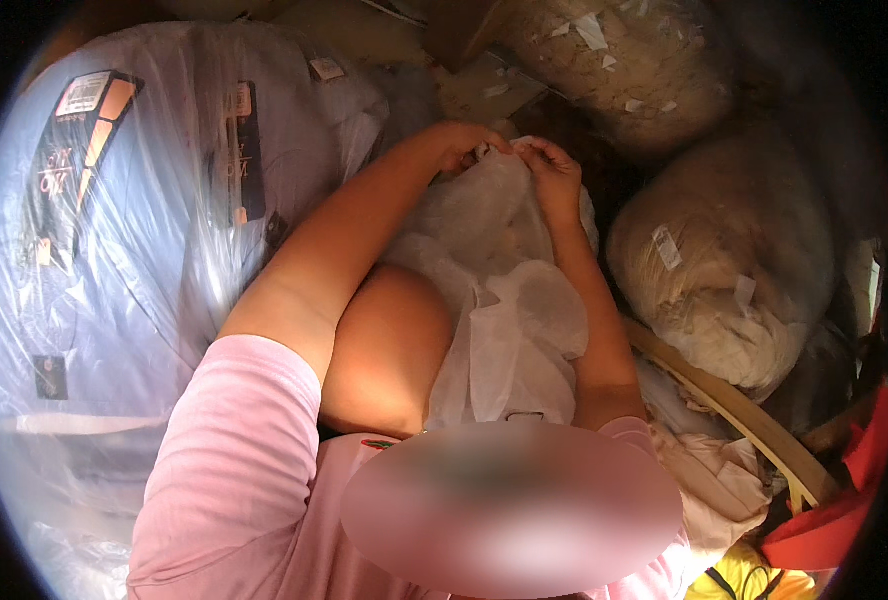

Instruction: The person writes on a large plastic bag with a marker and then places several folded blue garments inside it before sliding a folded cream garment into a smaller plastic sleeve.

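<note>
A sheer white piece of cloth [504,235] hangs from both my hands and drapes down over my lap. My left hand [467,147] pinches its far edge, fingers closed. Close beside it on the right, my right hand [554,165] is closed on the same edge. The two hands are a short way apart, with the cloth's edge running between them. Lower down, the cloth falls in loose, rounded folds. Whether it is a garment or a plain piece, I cannot tell.
Folded light-blue clothes with dark tags fill a large clear plastic bag [164,220] at the left. Stuffed bags stand at the far right [624,75] and right [729,270]. A curved wooden piece [734,415] lies near red cloth [834,520] and a yellow item [749,578].
</note>
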A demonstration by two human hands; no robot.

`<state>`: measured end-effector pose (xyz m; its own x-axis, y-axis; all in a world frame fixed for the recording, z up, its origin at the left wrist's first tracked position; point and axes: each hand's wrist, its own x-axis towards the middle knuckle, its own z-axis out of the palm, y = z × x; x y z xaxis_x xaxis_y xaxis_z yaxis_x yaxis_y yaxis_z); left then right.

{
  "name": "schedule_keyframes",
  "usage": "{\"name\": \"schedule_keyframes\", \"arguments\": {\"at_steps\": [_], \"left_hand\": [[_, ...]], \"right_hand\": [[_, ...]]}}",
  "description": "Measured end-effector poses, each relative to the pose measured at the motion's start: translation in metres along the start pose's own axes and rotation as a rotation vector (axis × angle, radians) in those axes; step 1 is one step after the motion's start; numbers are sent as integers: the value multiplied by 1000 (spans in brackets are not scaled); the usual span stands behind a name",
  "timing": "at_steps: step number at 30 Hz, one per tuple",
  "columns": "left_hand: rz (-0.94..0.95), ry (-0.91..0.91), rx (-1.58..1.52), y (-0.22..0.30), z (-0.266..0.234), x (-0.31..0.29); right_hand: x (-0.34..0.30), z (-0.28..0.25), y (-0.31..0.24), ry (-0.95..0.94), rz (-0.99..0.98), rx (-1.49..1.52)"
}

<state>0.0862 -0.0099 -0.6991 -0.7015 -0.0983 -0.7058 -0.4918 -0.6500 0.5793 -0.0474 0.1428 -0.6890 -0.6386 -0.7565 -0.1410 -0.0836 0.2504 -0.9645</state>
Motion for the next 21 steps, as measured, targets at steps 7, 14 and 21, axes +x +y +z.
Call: {"name": "schedule_keyframes", "arguments": {"at_steps": [7, 14, 21], "left_hand": [[-70, -85, 9, 3, -8, 3], [150, -44, 17, 9, -16, 13], [291, 371, 604, 0, 13, 1]], "right_hand": [[-5, -13, -29, -303, -135, -175], [19, -24, -20, -318, -303, -344], [10, -20, -15, -253, -247, -201]]}}
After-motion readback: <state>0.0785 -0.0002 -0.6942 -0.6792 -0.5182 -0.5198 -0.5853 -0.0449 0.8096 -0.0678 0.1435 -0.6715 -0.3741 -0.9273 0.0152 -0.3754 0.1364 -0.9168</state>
